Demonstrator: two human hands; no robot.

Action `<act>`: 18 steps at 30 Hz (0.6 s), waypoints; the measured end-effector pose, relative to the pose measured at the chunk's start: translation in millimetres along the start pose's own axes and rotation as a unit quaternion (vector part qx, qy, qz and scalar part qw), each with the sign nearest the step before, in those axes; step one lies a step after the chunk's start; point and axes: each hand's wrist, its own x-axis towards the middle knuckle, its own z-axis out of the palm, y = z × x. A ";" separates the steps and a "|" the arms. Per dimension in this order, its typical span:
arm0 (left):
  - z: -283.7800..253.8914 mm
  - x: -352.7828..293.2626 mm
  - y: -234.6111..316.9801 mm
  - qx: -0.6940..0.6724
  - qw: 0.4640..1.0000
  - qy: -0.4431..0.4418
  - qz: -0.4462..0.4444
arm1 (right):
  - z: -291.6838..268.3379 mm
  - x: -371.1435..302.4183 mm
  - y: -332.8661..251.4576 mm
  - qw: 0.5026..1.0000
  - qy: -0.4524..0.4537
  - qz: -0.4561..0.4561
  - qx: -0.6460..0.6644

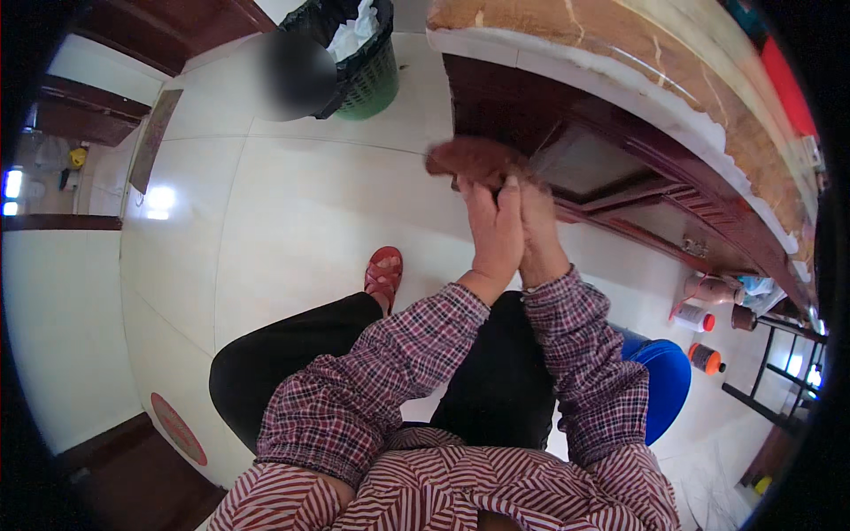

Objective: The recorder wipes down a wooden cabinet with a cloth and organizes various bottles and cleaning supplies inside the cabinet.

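A reddish-brown cloth (474, 160), smeared by motion, is held out in front of the cabinet's dark wooden side. My left hand (494, 226) is closed on its near edge, thumb and fingers pressed together. Right beside it, touching, my right hand (538, 232) grips the same cloth; most of its fingers are hidden or blurred. Checked sleeves cover both my forearms, which reach forward over my knees.
A dark red cabinet (620, 168) with a stone-patterned top (611, 31) stands at front right. Ahead is a green basket bin (372, 84) lined with a black bag. A blue bucket (664, 380) sits by my right leg; bottles (706, 358) lie farther right.
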 end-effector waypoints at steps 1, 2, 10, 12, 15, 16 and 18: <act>1.3 2.3 3.6 -0.002 1.000 -0.001 0.004 | 0.8 1.9 0.7 0.995 0.023 0.003 -0.095; 2.1 3.8 7.3 -0.027 0.999 0.015 0.019 | 0.1 4.4 -0.6 0.981 0.047 0.005 -0.190; -20.3 31.5 60.9 -0.013 0.970 0.044 0.238 | 70.6 -11.1 -64.1 0.999 -0.014 0.029 -0.038; -20.4 33.8 52.3 0.006 0.969 0.044 0.241 | 61.2 -7.0 -46.4 0.999 -0.028 -0.001 0.037; -12.5 19.5 16.7 0.063 0.974 0.034 0.214 | 15.5 13.2 -3.0 1.000 -0.023 -0.008 0.018; -12.5 20.2 7.5 0.113 0.976 0.027 0.186 | 21.4 11.5 -7.2 0.999 -0.026 -0.013 0.018; -23.2 25.7 18.5 0.070 0.980 0.035 0.182 | 45.8 -7.4 -17.4 0.997 0.037 0.052 0.038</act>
